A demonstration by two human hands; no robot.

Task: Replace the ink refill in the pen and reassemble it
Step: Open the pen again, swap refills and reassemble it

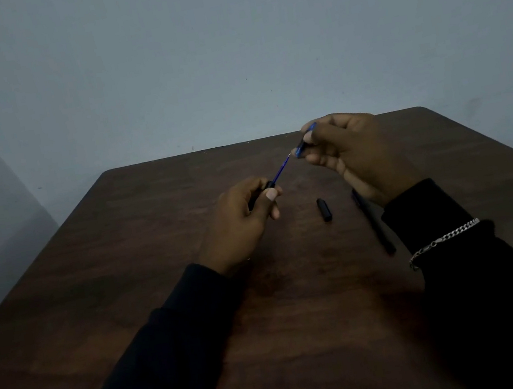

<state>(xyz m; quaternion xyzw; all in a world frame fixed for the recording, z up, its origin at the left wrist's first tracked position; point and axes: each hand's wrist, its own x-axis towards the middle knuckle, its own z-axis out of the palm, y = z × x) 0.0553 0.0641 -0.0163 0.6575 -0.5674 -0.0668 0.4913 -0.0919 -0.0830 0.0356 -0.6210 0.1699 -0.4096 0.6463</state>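
— Brown wooden table [303, 322] with rounded far corners, against a plain blue-grey wall [223, 47]?
— Yes. On it lie a short black cap [324, 209] and a long black pen [373, 224].
— Hands?
— Left hand [242, 220] pinches a black pen barrel [267, 187] with its thin blue ink refill [280, 170] protruding. Right hand [353, 151] pinches a translucent blue tip section [305, 140].

I see my 2 hands above the table [160, 278], left hand [242, 220] nearer and lower, right hand [353, 154] farther and to the right. The barrel [260, 195] sits in my left hand, with the refill [280, 170] sticking out of it toward the far right. Its tip is just beside the tip piece [304, 144] in my right fingers. On the table, the cap [324, 209] lies between my hands, and a second pen [373, 222] lies right of it, partly under my right wrist.
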